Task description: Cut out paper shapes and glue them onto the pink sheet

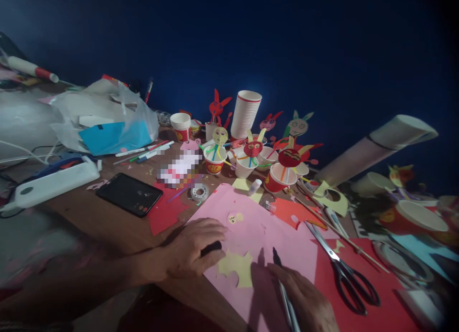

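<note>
The right fingers (281, 273) are clamped on a slim silver-bodied marker (286, 299), its black tip pointing away from the person. Left of them, the left fingers (212, 230) are closed on a short black cap (211, 248), thumb below and the others above it. Between the two hands lies a pale yellow paper scrap (238, 269) with curved cut-outs along its edges, flat on a large pink paper sheet (287, 255) on the brown wooden table (82, 216). To the right of the right fingers, metal scissors with black handles (335, 256) rest partly on a red paper sheet (390, 294), a thin wooden stick (344, 236) just beyond them. Ahead of the left fingers is a small round yellow paper face (233, 218) with drawn features; farther off, to their left, are a white ring of tape (199, 192) and a black smartphone (129, 194) lying flat. Well beyond both sets of fingers stand printed paper cups (214, 166) bearing paper animal figures, among them a red long-eared head (253, 148). Behind these a tall stack of white paper cups (245, 114) leans slightly, before a dark blue wall (201, 40).
</note>
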`<action>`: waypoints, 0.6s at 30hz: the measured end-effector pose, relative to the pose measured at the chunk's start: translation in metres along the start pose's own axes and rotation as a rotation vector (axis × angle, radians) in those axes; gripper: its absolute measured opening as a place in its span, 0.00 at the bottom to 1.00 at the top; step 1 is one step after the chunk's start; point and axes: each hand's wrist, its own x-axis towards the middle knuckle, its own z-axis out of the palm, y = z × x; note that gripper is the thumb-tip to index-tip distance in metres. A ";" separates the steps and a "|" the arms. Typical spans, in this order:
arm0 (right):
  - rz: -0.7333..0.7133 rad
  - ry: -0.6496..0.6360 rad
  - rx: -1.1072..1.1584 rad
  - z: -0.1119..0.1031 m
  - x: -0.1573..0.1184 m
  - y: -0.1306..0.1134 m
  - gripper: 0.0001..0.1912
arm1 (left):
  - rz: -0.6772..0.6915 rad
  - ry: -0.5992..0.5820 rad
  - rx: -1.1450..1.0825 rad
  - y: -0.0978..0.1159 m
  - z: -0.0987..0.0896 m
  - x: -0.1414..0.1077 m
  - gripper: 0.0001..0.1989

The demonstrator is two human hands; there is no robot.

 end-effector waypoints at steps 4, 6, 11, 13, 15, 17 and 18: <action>-0.021 -0.013 0.094 -0.008 0.009 0.003 0.18 | 0.003 -0.090 0.129 0.006 0.016 0.008 0.15; -0.016 0.010 0.135 -0.010 0.013 0.005 0.18 | -0.003 -0.114 0.181 0.006 0.020 0.011 0.15; 0.033 0.037 0.165 -0.010 0.029 0.006 0.16 | 0.040 -0.144 0.244 -0.002 0.017 0.014 0.14; 0.146 0.074 0.209 -0.010 0.041 -0.001 0.14 | 0.044 -0.151 0.266 -0.004 0.015 0.014 0.14; 0.326 0.103 0.346 -0.011 0.056 -0.010 0.13 | 0.053 -0.156 0.300 -0.004 0.016 0.015 0.15; 0.479 0.108 0.519 -0.011 0.073 -0.018 0.15 | 0.071 -0.167 0.348 -0.002 0.020 0.015 0.16; 0.506 0.105 0.586 -0.010 0.081 -0.021 0.15 | 0.082 -0.174 0.374 -0.001 0.022 0.016 0.16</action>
